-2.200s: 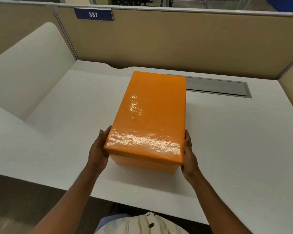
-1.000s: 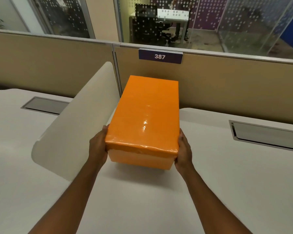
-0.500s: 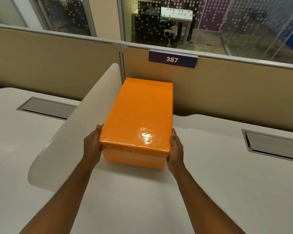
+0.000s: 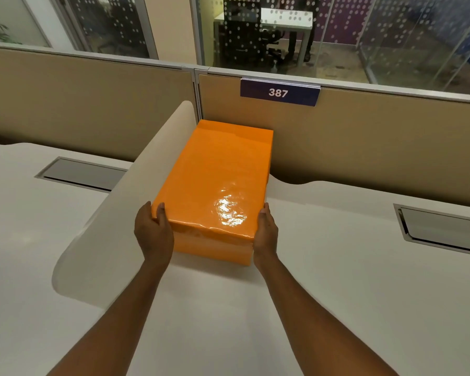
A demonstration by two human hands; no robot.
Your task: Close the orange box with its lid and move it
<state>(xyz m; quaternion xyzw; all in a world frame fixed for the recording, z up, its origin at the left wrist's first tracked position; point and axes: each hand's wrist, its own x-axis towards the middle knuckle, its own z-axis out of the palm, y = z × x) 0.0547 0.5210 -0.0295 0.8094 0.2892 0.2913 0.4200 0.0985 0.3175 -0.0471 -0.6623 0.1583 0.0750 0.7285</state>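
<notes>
Both arms reach straight out. The left hand (image 4: 154, 234) and right hand (image 4: 266, 233) press flat on the near sides of the orange box (image 4: 215, 185), fingers (image 4: 161, 213) wrapped around its lid (image 4: 217, 175). The box sits between them on the desk (image 4: 337, 267), beside the white divider (image 4: 125, 207).

Glossy orange box (image 4: 215, 185), lid (image 4: 217, 175) fully on, lying flat lengthwise on the desk

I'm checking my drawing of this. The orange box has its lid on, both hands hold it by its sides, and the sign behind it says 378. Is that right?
Nearly. The head view shows the sign reads 387, not 378. The rest holds: the orange box has its lid on, with the left hand and right hand on its sides.
</notes>
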